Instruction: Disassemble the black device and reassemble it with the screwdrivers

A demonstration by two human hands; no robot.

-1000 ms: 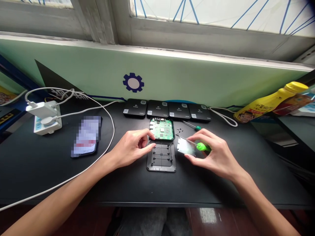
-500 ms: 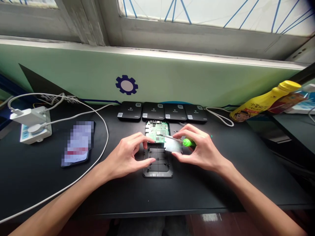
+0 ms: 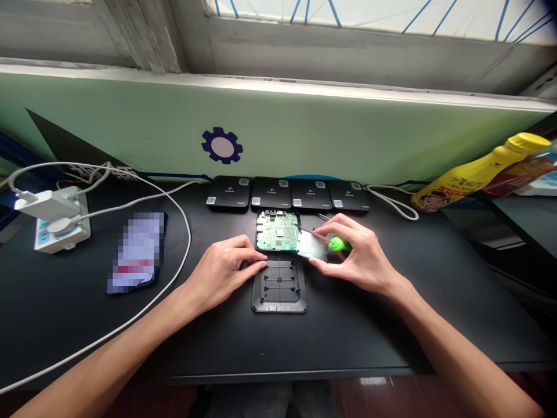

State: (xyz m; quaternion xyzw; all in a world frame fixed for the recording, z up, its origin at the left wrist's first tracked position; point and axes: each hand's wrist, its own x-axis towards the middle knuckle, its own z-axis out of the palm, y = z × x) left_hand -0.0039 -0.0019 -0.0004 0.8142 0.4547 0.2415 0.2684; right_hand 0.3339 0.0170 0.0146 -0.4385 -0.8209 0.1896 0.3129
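Note:
A green circuit board (image 3: 278,232) lies in a black case at the centre of the table. Just below it is a black plastic cover (image 3: 279,284), inner side up. My right hand (image 3: 361,255) holds a screwdriver with a bright green handle (image 3: 337,244), its shaft pointing left over the board's right edge. The same hand has a silver metal plate (image 3: 311,247) by its fingertips, beside the board. My left hand (image 3: 230,264) is closed, fingertips together at the case's lower left corner and the cover's top; what they pinch, if anything, is too small to see.
Four black boxes (image 3: 228,193) stand in a row along the back panel. On the left are a phone (image 3: 137,249), a white power strip (image 3: 63,232) and a long white cable (image 3: 190,232). A yellow bottle (image 3: 474,177) leans at the back right.
My left hand's thumb and fingers have closed together near the case corner. My right hand has moved slightly right with the screwdriver and metal plate, uncovering more of the board.

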